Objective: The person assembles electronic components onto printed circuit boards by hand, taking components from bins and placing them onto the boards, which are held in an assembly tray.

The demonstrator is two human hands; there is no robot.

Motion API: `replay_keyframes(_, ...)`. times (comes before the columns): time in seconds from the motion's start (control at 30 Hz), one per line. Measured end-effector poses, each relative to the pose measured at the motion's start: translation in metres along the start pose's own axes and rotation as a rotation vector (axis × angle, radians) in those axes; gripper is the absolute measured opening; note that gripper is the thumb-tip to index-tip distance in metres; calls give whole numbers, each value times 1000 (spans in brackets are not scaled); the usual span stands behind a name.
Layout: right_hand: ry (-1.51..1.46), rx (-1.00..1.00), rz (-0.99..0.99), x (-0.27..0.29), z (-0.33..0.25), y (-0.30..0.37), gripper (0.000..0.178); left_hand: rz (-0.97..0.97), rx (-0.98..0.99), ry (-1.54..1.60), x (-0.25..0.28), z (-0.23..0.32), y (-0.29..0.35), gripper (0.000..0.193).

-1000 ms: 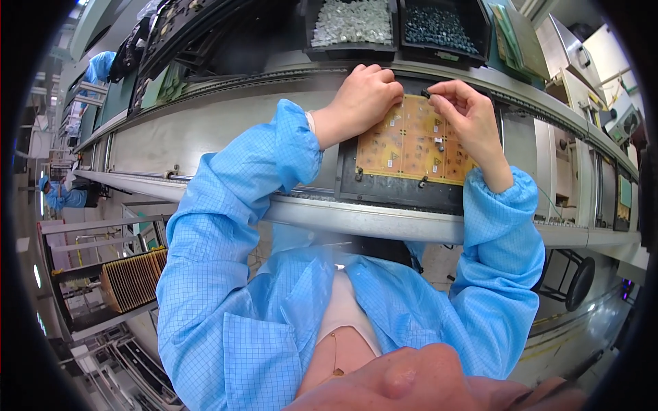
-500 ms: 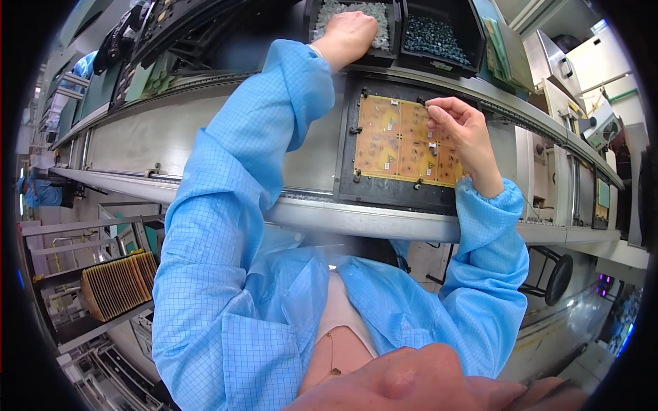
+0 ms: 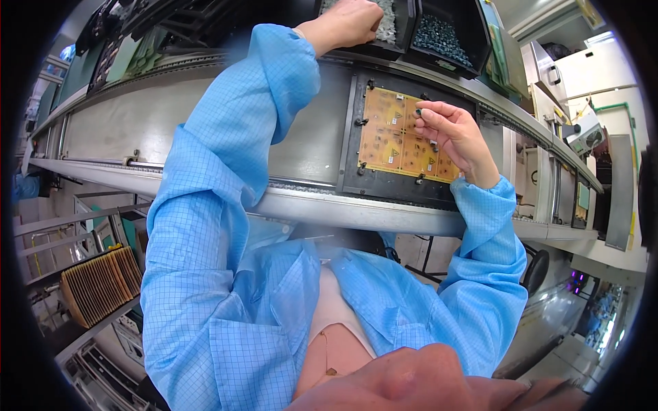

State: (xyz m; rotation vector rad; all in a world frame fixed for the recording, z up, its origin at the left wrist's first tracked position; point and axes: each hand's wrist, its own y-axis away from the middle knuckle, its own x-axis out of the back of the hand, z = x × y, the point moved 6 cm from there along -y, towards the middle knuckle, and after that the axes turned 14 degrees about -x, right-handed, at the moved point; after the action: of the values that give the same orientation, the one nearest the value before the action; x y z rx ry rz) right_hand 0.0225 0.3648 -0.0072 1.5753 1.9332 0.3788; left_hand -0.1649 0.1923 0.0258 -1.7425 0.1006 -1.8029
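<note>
My left hand [image 3: 346,24] reaches over a black bin of small white parts [image 3: 386,24]. Its fingers curl down at the parts, and their tips are partly hidden. Thumb and forefinger of my right hand [image 3: 458,133] pinch a small dark component [image 3: 419,112]. That hand hovers over the upper right of a yellow-orange circuit board panel [image 3: 381,140], covering part of it. A few white connectors [image 3: 399,97] and printed labels show on the panel. The panel lies in a black carrier frame [image 3: 391,188], held by black clips round its edge.
A second black bin holds dark blue components [image 3: 442,41], right of the white parts. Metal conveyor rails [image 3: 301,195] run along the near and far sides of the carrier. Green boards [image 3: 506,65] stand at the far right. A rack of brown boards [image 3: 99,284] stands lower left.
My left hand has tilted, its fingers now at the bin's right part. My right hand has shifted slightly left over the panel, and the dark component shows in its pinch. The whole view has shifted.
</note>
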Motion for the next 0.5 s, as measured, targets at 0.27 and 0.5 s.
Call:
replay_keyframes(0.27, 583, 156, 349, -3, -14, -10, 20, 271, 26, -82, 27, 28, 8, 11)
replay_keyframes(0.5, 1042, 403, 581, -15, -23, -16, 14, 309, 31, 225, 26, 10, 13, 10)
